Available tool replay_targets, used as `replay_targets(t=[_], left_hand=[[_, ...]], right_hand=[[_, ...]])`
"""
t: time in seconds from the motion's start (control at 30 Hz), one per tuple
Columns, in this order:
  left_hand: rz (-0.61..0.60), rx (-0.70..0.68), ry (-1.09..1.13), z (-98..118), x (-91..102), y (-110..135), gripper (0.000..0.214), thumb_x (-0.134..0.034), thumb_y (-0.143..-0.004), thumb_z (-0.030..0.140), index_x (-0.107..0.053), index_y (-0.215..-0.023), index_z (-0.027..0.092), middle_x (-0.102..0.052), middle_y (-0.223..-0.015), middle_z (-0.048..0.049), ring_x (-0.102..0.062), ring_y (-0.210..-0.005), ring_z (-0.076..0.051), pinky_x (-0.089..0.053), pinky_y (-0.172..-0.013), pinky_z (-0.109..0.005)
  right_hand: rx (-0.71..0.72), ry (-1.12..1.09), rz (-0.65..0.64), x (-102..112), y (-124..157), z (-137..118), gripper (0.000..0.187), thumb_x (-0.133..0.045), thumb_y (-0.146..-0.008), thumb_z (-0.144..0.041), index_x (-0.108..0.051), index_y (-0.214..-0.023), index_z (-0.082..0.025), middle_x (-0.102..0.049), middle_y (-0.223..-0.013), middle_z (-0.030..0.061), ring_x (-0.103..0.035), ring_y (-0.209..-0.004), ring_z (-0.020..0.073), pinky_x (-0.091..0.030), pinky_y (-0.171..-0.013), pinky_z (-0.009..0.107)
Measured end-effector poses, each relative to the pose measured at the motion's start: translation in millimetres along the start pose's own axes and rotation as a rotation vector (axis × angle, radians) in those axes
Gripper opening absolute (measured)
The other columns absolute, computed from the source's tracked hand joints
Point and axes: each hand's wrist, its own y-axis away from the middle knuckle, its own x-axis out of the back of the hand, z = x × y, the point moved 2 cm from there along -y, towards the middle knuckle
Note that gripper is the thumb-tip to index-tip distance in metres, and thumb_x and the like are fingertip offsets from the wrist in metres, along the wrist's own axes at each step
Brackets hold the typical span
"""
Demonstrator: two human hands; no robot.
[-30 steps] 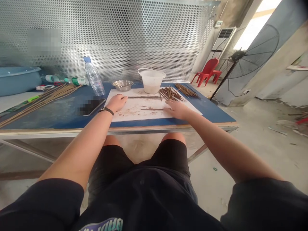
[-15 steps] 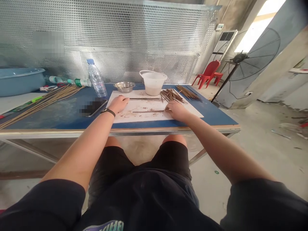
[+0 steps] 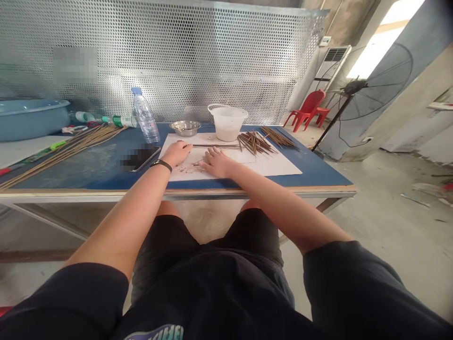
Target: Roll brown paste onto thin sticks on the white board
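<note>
My left hand point(image 3: 177, 154) rests on the left part of the white board point(image 3: 279, 163), its fingers curled and pressed together. A small dark bit shows at the fingertips, too small to name. Thin dark sticks point(image 3: 217, 146) lie across the board from there to the right. Closer to me, my right hand point(image 3: 218, 163) lies palm down on the board with its fingers apart. It covers most of a thin brown line or stick, which shows faintly beside the wrist. Brown crumbs point(image 3: 182, 169) are scattered between the hands. A loose pile of brown sticks point(image 3: 256, 143) lies to the right.
Behind the board stand a white plastic bucket point(image 3: 228, 123) and a metal bowl point(image 3: 185, 128). On the left are a water bottle point(image 3: 146, 118), a phone point(image 3: 141, 158), long thin canes point(image 3: 81, 145) and a blue basin point(image 3: 31, 120). More sticks point(image 3: 279, 137) lie at the back right.
My right hand has moved left along the board, from the right end of the near stick to over its left part. My left hand has stayed in place.
</note>
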Motion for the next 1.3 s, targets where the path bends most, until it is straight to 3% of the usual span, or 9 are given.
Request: replay_targets(t=[0.1, 0.37, 0.5, 0.63, 0.73, 0.9, 1.0, 1.1, 1.3], left_hand=[[0.008, -0.006, -0.014, 0, -0.2, -1, 0.040, -0.049, -0.108, 0.047, -0.057, -0.076, 0.023, -0.073, -0.089, -0.0124, -0.060, -0.068, -0.024, -0.041, -0.062, -0.036], [0.038, -0.038, -0.031, -3, -2.8, -5, 0.039, -0.051, -0.104, 0.047, -0.059, -0.074, 0.024, -0.074, -0.083, -0.0122, -0.063, -0.077, -0.027, -0.043, -0.069, -0.037], [0.034, -0.027, -0.028, -6, -4.6, -7, 0.038, -0.050, -0.103, 0.049, -0.060, -0.076, 0.024, -0.072, -0.082, -0.0114, -0.062, -0.073, -0.026, -0.041, -0.066, -0.037], [0.022, -0.003, -0.015, -6, -4.4, -6, 0.038, -0.051, -0.104, 0.050, -0.060, -0.078, 0.024, -0.072, -0.082, -0.0109, -0.061, -0.068, -0.025, -0.041, -0.063, -0.037], [0.030, -0.011, -0.014, -5, -3.6, -5, 0.037, -0.051, -0.104, 0.048, -0.060, -0.077, 0.023, -0.073, -0.085, -0.0113, -0.062, -0.070, -0.025, -0.042, -0.064, -0.037], [0.029, -0.007, -0.007, -3, -3.3, -5, 0.039, -0.053, -0.105, 0.047, -0.060, -0.074, 0.024, -0.074, -0.082, -0.0107, -0.064, -0.072, -0.026, -0.042, -0.067, -0.036], [0.042, -0.014, -0.016, -3, -3.9, -7, 0.040, -0.054, -0.104, 0.047, -0.060, -0.072, 0.024, -0.074, -0.081, -0.0112, -0.065, -0.074, -0.026, -0.042, -0.069, -0.037], [0.036, -0.017, -0.027, -6, -5.2, -10, 0.041, -0.052, -0.105, 0.048, -0.061, -0.073, 0.024, -0.076, -0.083, -0.0121, -0.065, -0.073, -0.027, -0.040, -0.067, -0.037], [0.047, -0.024, -0.037, -7, -5.3, -9, 0.038, -0.053, -0.104, 0.046, -0.058, -0.074, 0.024, -0.075, -0.087, -0.0121, -0.065, -0.078, -0.026, -0.042, -0.070, -0.036]], right_hand=[[-0.017, -0.033, -0.118, -9, 6, -7, 0.112, -0.010, -0.108, -0.081, -0.021, -0.179, 0.005, -0.008, -0.189, 0.0251, -0.002, -0.177, 0.0423, -0.008, -0.143, 0.060], [0.003, -0.016, -0.090, -17, 51, -24, 0.126, -0.002, -0.100, -0.088, -0.019, -0.177, 0.009, -0.009, -0.188, 0.0283, -0.004, -0.176, 0.0467, -0.011, -0.142, 0.065], [-0.025, -0.018, -0.097, -17, 35, -17, 0.122, -0.003, -0.102, -0.086, -0.019, -0.178, 0.007, -0.012, -0.188, 0.0286, -0.006, -0.176, 0.0450, -0.013, -0.142, 0.064], [-0.091, -0.012, -0.142, -10, 5, -3, 0.113, -0.006, -0.104, -0.083, -0.019, -0.181, -0.001, -0.012, -0.189, 0.0233, -0.003, -0.177, 0.0408, -0.011, -0.142, 0.060], [-0.111, -0.018, -0.152, -7, -2, 2, 0.110, -0.006, -0.106, -0.079, -0.017, -0.180, 0.002, -0.009, -0.189, 0.0246, 0.000, -0.177, 0.0412, -0.009, -0.142, 0.060], [-0.024, -0.063, -0.136, -8, 34, -4, 0.120, -0.008, -0.102, -0.088, -0.018, -0.180, 0.002, -0.009, -0.189, 0.0234, -0.002, -0.177, 0.0423, -0.010, -0.143, 0.062], [0.008, -0.068, -0.147, -8, 66, -10, 0.125, -0.003, -0.100, -0.089, -0.017, -0.178, 0.008, -0.007, -0.188, 0.0265, 0.000, -0.176, 0.0428, -0.007, -0.144, 0.058], [0.008, -0.082, -0.154, -7, 79, -12, 0.128, -0.002, -0.100, -0.090, -0.018, -0.177, 0.011, -0.007, -0.188, 0.0284, 0.000, -0.176, 0.0439, -0.006, -0.144, 0.057], [-0.036, -0.033, -0.142, -8, 36, 7, 0.122, -0.003, -0.102, -0.086, -0.016, -0.178, 0.009, -0.009, -0.188, 0.0286, -0.003, -0.177, 0.0424, -0.009, -0.144, 0.058]])
